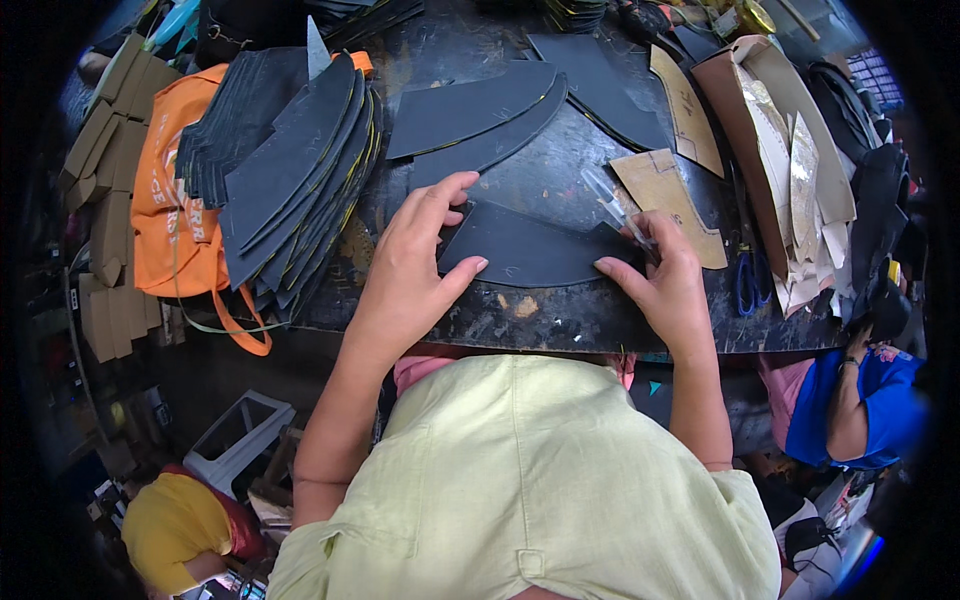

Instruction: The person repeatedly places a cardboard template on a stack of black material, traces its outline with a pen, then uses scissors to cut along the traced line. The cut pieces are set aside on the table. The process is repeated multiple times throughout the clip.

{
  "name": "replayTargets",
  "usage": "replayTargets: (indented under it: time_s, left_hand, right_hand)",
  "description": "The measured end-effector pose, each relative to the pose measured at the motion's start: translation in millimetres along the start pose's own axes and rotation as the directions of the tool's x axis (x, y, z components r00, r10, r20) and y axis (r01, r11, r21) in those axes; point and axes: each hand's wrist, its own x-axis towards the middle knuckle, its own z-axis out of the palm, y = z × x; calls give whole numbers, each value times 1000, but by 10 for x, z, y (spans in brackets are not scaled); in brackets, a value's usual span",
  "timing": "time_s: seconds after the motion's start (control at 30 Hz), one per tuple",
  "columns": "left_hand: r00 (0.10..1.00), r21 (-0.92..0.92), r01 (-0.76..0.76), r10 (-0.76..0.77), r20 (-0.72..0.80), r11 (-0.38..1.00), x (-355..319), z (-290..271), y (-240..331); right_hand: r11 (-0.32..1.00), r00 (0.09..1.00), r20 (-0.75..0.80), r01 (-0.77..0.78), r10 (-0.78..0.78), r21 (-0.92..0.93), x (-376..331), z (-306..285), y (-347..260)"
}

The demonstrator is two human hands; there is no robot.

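Black, scuffed tabletop [595,312] bears the dark panel [530,248] near its front edge, between our spread left hand [418,248] and our right hand [666,275], curled around a pen [608,203] (yellow shirt [172,525] and blue shirt [888,412] nearby).

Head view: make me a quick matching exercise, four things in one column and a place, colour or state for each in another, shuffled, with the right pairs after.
Things
1. pen
2. orange bag
3. scissors
4. curved dark piece

Places, colours, states
A. on the left, partly covered by stacked dark pieces
B. between the left hand and the right hand
C. blue-handled
D. held in the right hand

Pairs: 1-D, 2-A, 3-C, 4-B
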Motion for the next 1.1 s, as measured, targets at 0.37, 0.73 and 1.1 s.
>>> replayTargets:
  time_s: [0.37,0.73,1.1]
  left_hand:
    - [999,-136,-28,23,-41,990,31,18,-39]
    - [995,-270,-87,95,17,959,-34,-55,38]
    - [836,-135,-219,114,-537,966,-17,-737,-84]
  right_hand:
    - [959,1000,24,-3,-4,282,-13,-64,250]
    - [842,994,63,-113,94,527,45,-66,217]
    - [874,993,30,-116,116,471,30,-51,185]
